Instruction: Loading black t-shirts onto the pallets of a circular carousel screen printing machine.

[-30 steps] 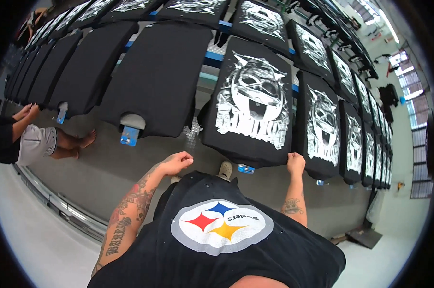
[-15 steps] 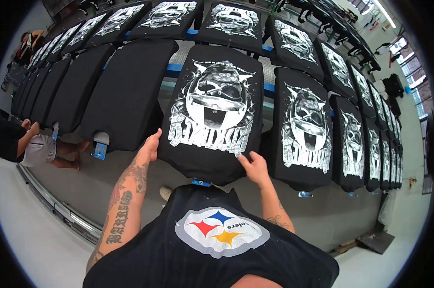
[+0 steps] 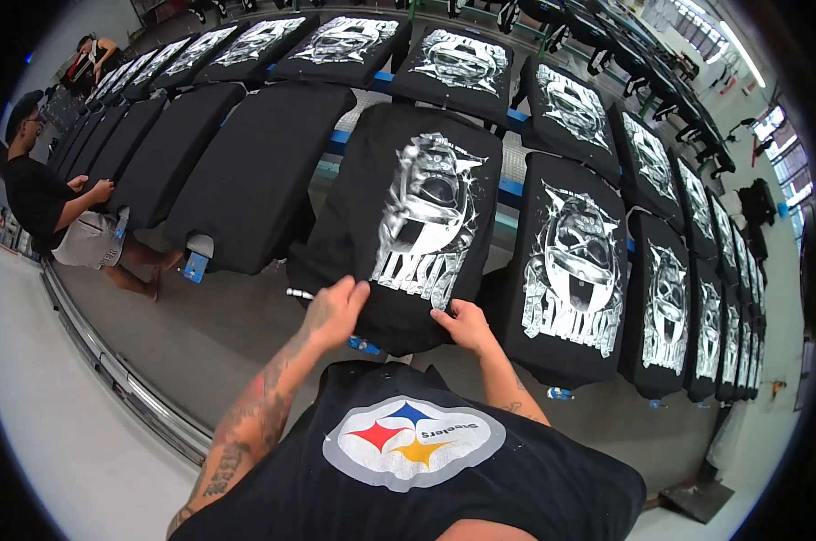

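In front of me a black T-shirt (image 3: 358, 207) with a white-and-grey helmeted skull print lies over a printing pallet. Its left half is pulled askew, with folds across the cloth and the print bunched and narrowed. My left hand (image 3: 334, 314) is closed on the fabric near the lower left. At the lower right, my right hand (image 3: 466, 326) grips the shirt between thumb and fingers, just below the print. Underneath the near edge shows a blue pallet bracket (image 3: 363, 345). The pallet itself is covered by the shirt.
To the right, a printed shirt (image 3: 572, 261) covers the neighbouring pallet, with several more beyond. A plain black shirt (image 3: 254, 171) covers the pallet to the left. Another row of printed shirts (image 3: 455, 65) stands behind. A co-worker (image 3: 42, 194) stands at the left by the pallets.
My left hand has moved from the shirt's left side toward its lower middle and closed on the cloth. The shirt's left half has been pulled loose and the print has folded.
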{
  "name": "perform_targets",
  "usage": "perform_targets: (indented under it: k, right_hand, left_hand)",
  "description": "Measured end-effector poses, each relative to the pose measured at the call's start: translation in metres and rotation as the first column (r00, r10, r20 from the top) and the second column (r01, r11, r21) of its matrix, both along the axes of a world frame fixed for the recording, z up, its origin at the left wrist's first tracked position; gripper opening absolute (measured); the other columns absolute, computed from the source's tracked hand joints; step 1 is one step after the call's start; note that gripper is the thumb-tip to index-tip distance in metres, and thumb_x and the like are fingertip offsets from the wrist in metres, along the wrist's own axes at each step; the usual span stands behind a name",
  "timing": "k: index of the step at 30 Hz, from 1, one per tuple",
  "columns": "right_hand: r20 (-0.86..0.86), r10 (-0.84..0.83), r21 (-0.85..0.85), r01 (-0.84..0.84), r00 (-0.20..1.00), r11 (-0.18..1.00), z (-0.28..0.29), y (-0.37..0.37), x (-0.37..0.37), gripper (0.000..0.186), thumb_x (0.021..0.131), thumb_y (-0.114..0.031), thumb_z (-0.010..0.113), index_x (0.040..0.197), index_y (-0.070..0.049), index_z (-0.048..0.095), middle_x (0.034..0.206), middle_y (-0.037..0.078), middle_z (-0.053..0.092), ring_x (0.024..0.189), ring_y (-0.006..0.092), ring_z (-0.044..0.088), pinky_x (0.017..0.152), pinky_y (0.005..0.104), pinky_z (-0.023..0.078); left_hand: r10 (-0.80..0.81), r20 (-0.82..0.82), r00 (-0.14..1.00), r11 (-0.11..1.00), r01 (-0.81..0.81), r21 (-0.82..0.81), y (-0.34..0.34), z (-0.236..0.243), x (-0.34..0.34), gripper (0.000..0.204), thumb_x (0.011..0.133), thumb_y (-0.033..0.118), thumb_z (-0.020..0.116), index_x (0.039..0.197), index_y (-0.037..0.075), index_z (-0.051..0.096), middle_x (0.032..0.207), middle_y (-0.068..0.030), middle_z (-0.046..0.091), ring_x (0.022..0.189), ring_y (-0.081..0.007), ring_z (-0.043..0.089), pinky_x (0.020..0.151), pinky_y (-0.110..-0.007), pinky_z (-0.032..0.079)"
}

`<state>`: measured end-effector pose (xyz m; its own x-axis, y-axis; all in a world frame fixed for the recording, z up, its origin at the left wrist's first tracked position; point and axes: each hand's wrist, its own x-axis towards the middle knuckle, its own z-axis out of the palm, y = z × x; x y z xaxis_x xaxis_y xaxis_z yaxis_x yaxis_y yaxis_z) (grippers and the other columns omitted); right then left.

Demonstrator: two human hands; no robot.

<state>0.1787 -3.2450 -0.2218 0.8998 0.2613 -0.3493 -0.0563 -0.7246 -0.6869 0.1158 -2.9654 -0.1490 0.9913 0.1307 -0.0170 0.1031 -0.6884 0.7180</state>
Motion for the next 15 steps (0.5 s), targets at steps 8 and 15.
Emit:
perform_targets:
  k: [8, 15]
  right_hand:
    - [0.007, -0.017, 0.025, 0.017, 1.0, 1.0, -0.008, -0.028, -0.008, 0.046, 0.085, -0.038, 0.072, 0.073, 0.003, 0.056, 0.068, 0.018, 0.059, 0.061, 0.0269, 0.056, 0.06, 0.0413, 0.046]
    - [-0.063, 0.299, 0.211, -0.281, 0.952, 0.936, 0.062, 0.01, -0.031, 0.046, 0.088, -0.027, 0.073, 0.063, -0.003, 0.043, 0.058, -0.001, 0.04, 0.057, 0.0074, 0.036, 0.05, 0.0332, 0.035]
  left_hand:
    - [-0.08, -0.02, 0.997, 0.98, 0.075, -0.184, 0.025, 0.029, -0.062, 0.043, 0.102, 0.037, 0.049, 0.077, 0.001, 0.049, 0.067, -0.0233, 0.052, 0.065, -0.0436, 0.055, 0.056, -0.046, 0.041]
    - [0.148, -0.108, 0.983, 0.898, -0.179, -0.403, 0.077, -0.004, -0.048, 0.042, 0.101, 0.033, 0.055, 0.074, 0.003, 0.042, 0.063, -0.0067, 0.039, 0.061, -0.0151, 0.039, 0.056, -0.036, 0.037]
